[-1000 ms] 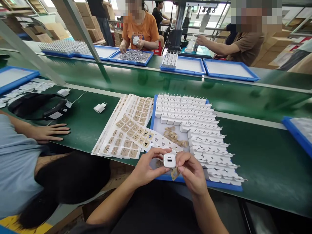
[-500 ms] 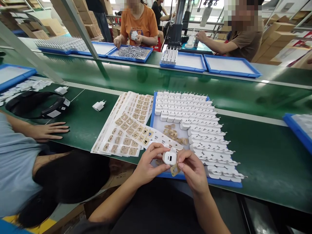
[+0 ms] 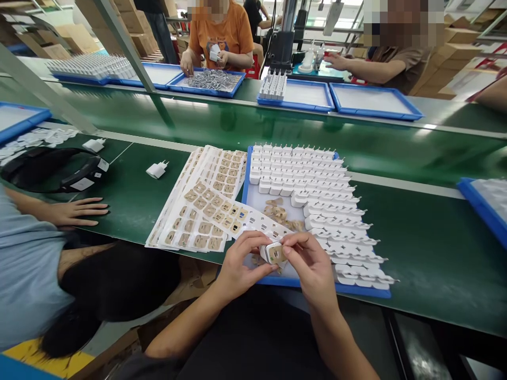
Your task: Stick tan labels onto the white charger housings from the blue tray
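Note:
My left hand [image 3: 246,262] is closed around a white charger plug [image 3: 268,254], its port face turned to the right. Against that face lies a tan sticker [image 3: 276,254] with port cutouts, pinched at its right edge by the fingers of my right hand [image 3: 309,264]. Both hands are over the front of a blue-rimmed tray [image 3: 362,290]. Rows of white charger plugs [image 3: 312,182] stand in it, pins up. Loose tan stickers [image 3: 277,211] lie in a small heap beside the rows. A partly used sticker sheet [image 3: 222,209] reaches from the stack on the left over the tray.
Stacked sticker sheets [image 3: 194,232] lie left of the tray. Farther left are a single plug [image 3: 157,169], a black headband-like device [image 3: 59,177] and a co-worker's hand [image 3: 75,211]. Across the green belt [image 3: 222,124], two people sit behind blue trays [image 3: 376,103].
The tan sticker, held below and right of the plug before, now lies against its port face. My right hand has moved slightly up and left with it.

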`<state>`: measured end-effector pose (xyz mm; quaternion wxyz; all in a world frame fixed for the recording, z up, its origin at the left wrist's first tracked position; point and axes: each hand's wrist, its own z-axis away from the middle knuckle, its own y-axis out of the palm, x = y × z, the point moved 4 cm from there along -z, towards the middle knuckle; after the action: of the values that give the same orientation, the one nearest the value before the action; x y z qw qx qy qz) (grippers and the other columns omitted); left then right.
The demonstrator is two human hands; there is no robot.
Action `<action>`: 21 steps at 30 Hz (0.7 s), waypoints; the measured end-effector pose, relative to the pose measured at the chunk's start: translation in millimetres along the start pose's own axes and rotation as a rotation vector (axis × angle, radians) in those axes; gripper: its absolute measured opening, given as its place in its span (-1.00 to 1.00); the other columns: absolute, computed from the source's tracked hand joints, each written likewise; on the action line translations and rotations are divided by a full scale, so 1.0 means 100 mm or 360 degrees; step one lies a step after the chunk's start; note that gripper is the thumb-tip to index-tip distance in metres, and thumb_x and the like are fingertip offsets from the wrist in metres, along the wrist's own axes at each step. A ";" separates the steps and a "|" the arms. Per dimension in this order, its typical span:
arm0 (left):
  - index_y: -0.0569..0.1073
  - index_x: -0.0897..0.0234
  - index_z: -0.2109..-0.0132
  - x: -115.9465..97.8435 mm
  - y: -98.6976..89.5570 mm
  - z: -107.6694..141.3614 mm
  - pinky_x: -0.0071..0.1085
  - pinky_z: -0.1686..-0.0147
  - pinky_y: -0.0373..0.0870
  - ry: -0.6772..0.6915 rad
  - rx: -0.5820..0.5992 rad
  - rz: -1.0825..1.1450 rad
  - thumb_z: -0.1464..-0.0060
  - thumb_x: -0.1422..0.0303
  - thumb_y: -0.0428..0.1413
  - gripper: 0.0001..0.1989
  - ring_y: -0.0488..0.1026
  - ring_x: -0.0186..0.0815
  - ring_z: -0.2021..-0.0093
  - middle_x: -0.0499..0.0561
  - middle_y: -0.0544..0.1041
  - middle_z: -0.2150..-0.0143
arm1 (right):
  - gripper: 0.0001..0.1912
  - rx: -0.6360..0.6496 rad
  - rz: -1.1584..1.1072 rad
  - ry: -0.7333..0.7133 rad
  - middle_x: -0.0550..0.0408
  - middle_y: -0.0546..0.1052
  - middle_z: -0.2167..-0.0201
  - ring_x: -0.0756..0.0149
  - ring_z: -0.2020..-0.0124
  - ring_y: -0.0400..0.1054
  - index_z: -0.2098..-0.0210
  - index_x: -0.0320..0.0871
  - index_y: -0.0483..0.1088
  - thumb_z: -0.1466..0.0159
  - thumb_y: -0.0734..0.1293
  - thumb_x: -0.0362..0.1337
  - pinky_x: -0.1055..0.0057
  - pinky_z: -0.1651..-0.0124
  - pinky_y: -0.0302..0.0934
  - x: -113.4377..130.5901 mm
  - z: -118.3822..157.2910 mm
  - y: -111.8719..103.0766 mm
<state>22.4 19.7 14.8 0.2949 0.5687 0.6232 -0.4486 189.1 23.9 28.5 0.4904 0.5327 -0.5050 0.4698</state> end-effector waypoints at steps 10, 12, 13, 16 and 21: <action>0.46 0.16 -0.04 0.00 -0.01 0.00 -0.43 0.23 0.57 0.0008 0.0005 -0.0032 -0.07 0.33 0.33 -0.61 0.51 -0.23 0.02 0.09 0.50 0.02 | -0.95 0.0000 0.0032 -0.0038 0.12 0.48 0.33 0.26 0.19 0.40 0.31 -0.05 0.45 -0.31 0.38 -0.26 0.35 0.11 0.33 0.04 -0.01 0.02; 0.46 0.16 -0.04 0.00 -0.01 0.00 -0.43 0.23 0.58 0.0006 0.0004 -0.0031 -0.08 0.33 0.33 -0.61 0.51 -0.22 0.02 0.09 0.51 0.02 | -0.94 -0.0005 0.0044 -0.0050 0.11 0.48 0.34 0.24 0.20 0.41 0.31 -0.06 0.45 -0.31 0.38 -0.26 0.34 0.12 0.33 0.05 0.00 0.02; 0.46 0.16 -0.04 0.00 -0.01 0.00 -0.42 0.23 0.58 0.0006 0.0004 -0.0035 -0.08 0.33 0.33 -0.62 0.51 -0.22 0.02 0.10 0.51 0.02 | -0.94 -0.0005 0.0050 -0.0053 0.11 0.48 0.34 0.24 0.20 0.41 0.31 -0.06 0.45 -0.31 0.38 -0.25 0.33 0.12 0.33 0.05 0.00 0.02; 0.46 0.16 -0.05 0.01 -0.01 0.01 -0.42 0.24 0.57 0.0010 0.0005 -0.0051 -0.07 0.33 0.33 -0.61 0.51 -0.21 0.02 0.11 0.51 0.02 | -0.95 -0.0003 0.0062 -0.0065 0.10 0.48 0.34 0.24 0.19 0.40 0.31 -0.05 0.45 -0.32 0.38 -0.26 0.33 0.12 0.34 0.05 0.01 0.02; 0.46 0.15 -0.05 0.01 -0.01 0.01 -0.40 0.21 0.57 0.0010 0.0006 -0.0061 -0.07 0.35 0.33 -0.60 0.50 -0.20 0.00 0.10 0.50 0.01 | -0.97 -0.0012 0.0088 -0.0090 0.12 0.48 0.31 0.27 0.19 0.40 0.28 -0.04 0.45 -0.32 0.38 -0.29 0.36 0.10 0.33 0.02 0.02 0.04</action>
<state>21.3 18.8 13.7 0.2830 0.5585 0.6341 -0.4537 185.5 22.0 31.0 0.4648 0.5296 -0.5350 0.4661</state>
